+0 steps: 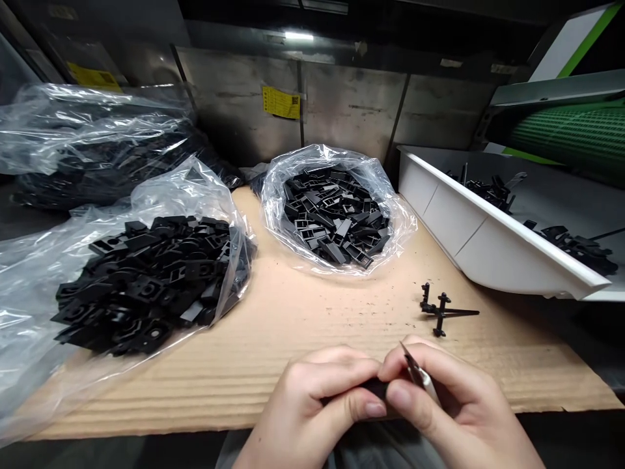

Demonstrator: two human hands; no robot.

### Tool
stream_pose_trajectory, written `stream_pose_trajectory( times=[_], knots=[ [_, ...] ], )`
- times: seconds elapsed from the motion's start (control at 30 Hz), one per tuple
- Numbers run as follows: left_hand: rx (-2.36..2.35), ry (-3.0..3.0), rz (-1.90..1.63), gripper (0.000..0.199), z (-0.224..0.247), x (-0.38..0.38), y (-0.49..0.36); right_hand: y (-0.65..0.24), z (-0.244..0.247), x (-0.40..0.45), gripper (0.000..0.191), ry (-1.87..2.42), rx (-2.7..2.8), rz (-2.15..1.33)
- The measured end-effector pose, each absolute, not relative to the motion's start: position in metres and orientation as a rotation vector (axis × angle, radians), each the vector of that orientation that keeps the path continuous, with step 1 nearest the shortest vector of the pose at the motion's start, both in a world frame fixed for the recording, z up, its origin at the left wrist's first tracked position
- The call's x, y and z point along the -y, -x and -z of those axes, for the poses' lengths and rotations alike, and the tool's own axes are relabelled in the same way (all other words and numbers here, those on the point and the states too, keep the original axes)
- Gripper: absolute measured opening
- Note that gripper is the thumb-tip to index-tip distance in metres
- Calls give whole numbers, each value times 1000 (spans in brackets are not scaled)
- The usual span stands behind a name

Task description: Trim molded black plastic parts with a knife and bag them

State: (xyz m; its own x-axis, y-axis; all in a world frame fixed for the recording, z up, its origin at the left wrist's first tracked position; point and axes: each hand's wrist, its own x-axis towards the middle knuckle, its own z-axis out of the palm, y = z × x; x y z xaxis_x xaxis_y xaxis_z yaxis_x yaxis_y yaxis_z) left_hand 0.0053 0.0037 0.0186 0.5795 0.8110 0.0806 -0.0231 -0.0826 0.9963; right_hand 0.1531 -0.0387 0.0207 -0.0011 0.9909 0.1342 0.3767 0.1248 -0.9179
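Observation:
Near the front edge of the cardboard, my left hand (325, 391) pinches a small black plastic part (375, 387), most of it hidden by the fingers. My right hand (452, 394) is closed round a craft knife (415, 368) with a pointed blade and a pale handle. The blade points up and to the left above the right thumb. My right thumb and fingertips also meet the black part's right end. Just beyond the right hand lie black plastic sprue pieces (442, 314) with a long thin stem.
An open clear bag (407, 225) of black parts stands at the middle back of the cardboard (293, 303). Another open bag (195, 176) of black parts spreads on the left, with more filled bags (97, 140) behind. At right, a white tray (439, 202) holds black sprues.

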Motion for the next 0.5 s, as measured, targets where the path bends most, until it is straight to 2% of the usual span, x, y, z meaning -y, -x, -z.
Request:
stream_pose_trajectory(
  times=[0.17,0.23,0.33,0.5],
  knots=[
    [-681,-1439,-940,35,-15,0,-5,-146,-21,32,21,1410,1201,-1147],
    [-686,-1410,-944,33,-14,0,-3,-145,-17,32,20,1410,1107,-1202],
    [-736,-1403,-926,27,-13,-1,-1,-151,-11,38,18,1501,1164,-981],
    [-809,-1413,-921,24,-11,-1,0,-165,-4,52,29,1462,1676,-391]
  ],
)
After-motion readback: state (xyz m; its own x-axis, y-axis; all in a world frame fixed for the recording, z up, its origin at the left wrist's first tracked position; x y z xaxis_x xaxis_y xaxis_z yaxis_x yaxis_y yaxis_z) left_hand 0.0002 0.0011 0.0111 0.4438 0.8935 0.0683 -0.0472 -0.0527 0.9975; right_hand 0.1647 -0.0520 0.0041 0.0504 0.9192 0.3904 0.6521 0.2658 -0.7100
